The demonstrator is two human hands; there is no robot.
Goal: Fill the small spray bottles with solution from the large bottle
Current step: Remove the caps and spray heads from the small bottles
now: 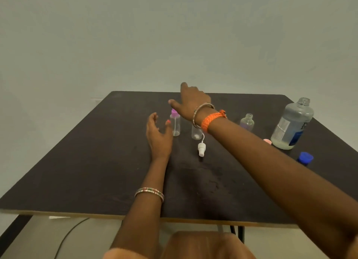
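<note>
Plain pale grey-green wall (174,35) behind, bare and softly lit. In front of it a dark brown table (77,171) with a flat, dull top and a thin light edge along the near side. Under the table, black legs (240,233) and a pale floor (38,239). On the floor at the left, a thin dark cable (66,237) curving away.

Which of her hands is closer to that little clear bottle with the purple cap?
Left. The left hand is open right beside the small clear purple-capped spray bottle, nearly touching it. The right hand reaches past it, above and behind.
</note>
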